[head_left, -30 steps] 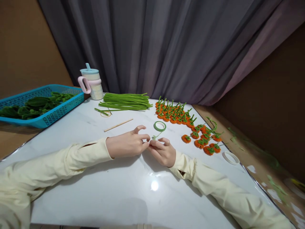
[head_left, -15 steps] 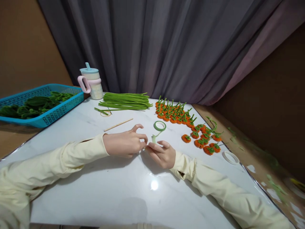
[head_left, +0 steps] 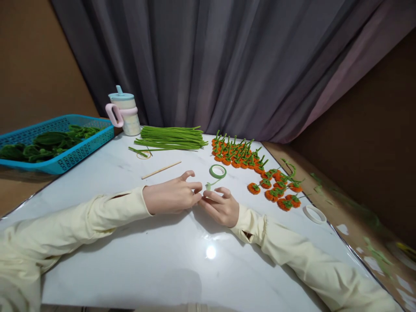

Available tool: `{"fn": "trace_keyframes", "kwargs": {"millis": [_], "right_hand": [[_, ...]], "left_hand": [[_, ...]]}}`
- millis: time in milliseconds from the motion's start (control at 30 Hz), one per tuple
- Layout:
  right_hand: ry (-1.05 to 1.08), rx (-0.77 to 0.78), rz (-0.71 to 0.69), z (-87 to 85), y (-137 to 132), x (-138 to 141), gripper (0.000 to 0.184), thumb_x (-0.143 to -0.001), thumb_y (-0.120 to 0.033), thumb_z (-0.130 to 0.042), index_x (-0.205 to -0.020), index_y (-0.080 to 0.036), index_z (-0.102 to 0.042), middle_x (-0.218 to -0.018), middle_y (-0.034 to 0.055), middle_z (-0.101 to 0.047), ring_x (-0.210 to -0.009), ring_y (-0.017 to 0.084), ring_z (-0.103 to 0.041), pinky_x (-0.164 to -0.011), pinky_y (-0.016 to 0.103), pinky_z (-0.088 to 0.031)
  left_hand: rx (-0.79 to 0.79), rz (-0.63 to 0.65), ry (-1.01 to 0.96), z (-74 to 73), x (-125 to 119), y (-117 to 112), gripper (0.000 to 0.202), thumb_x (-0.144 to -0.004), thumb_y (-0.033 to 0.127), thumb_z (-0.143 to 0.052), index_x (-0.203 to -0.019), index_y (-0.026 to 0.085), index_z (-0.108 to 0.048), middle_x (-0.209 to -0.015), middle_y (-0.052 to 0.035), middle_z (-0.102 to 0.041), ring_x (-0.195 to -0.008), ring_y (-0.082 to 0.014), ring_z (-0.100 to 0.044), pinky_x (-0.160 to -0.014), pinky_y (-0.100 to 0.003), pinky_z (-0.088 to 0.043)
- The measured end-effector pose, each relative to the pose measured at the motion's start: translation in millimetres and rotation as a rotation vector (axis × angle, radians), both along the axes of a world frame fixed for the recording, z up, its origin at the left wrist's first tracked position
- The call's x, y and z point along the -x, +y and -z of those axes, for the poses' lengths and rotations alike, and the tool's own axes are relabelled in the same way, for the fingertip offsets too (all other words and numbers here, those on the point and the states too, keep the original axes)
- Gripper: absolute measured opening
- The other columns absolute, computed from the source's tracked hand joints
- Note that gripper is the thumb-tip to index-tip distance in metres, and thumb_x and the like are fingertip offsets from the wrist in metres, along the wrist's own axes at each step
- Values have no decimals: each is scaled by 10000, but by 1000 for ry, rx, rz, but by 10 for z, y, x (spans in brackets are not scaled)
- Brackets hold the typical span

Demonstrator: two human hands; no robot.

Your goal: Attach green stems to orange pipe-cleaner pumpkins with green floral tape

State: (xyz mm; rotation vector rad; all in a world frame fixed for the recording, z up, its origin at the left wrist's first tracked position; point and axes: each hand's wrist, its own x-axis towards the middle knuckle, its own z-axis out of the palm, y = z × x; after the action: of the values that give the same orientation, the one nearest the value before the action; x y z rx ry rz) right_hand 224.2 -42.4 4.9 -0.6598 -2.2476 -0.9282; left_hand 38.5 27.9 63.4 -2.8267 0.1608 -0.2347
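My left hand (head_left: 177,193) and my right hand (head_left: 221,207) meet fingertip to fingertip low over the white table. From a roll of green floral tape (head_left: 222,175) just beyond them, a pale green strip of tape (head_left: 208,186) runs down to the fingers of my right hand, which are closed on it. The thumb and index finger of my left hand are pinched against the right fingertips, while another finger is raised and bent. Whatever sits in the left pinch is hidden by the fingers.
Green stems (head_left: 172,138) lie behind a thin wooden stick (head_left: 161,170). Several orange flowers (head_left: 253,188) cover the right, near a white tape ring (head_left: 314,214). At left stand a tumbler (head_left: 131,123) and a blue basket (head_left: 65,162) of green leaves.
The tape strip's end by my right hand looks shorter and lower. My fingers have shifted slightly against each other; both hands stay in about the same place.
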Motion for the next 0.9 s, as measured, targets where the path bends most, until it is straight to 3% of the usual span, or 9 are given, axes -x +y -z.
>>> {"fn": "trace_keyframes", "kwargs": {"millis": [167,467,667,800,900], "right_hand": [[-46,-24,-3,-18,-30,6,241,-862,-41,-404,-810,-128,-623,-798,54,-671,-975,148,-523,-786,309,-344],[-84,-29,35,-15,-43,7,285,-867,-45,-386,-731,-136,-620,-857,54,-671,-981,133,-506,-776,297,-344],[-38,-5,11,-1,-23,-5,237,-873,-49,-408,-785,-100,-623,-755,57,-652,-950,148,-519,-781,310,-343],[-24,29,3,3,-24,6,233,-878,-58,-412,-774,-118,-611,-736,46,-642,-956,149,-519,-809,322,-332],[-2,73,31,13,-24,25,264,-885,-48,-381,-764,-131,-600,-727,40,-647,-948,147,-523,-823,330,-324]], "left_hand": [[-102,31,4,-17,6,-44,229,-829,10,-448,-649,117,-541,-602,-32,-534,-790,-176,-507,-925,-448,-254],[-93,19,18,2,20,-3,195,-811,33,-461,-664,140,-531,-604,-16,-548,-753,-164,-513,-928,-431,-268],[-122,-50,-19,58,-16,-24,185,-883,232,-501,-741,127,-557,-683,-28,-593,-722,-159,-528,-957,-438,-271],[-225,2,-50,68,-49,-61,207,-852,54,-441,-697,141,-548,-633,-13,-575,-682,-161,-521,-941,-439,-277],[-242,5,-149,140,-34,-84,237,-848,28,-401,-698,143,-545,-662,-35,-596,-763,-180,-535,-917,-414,-290]]}}
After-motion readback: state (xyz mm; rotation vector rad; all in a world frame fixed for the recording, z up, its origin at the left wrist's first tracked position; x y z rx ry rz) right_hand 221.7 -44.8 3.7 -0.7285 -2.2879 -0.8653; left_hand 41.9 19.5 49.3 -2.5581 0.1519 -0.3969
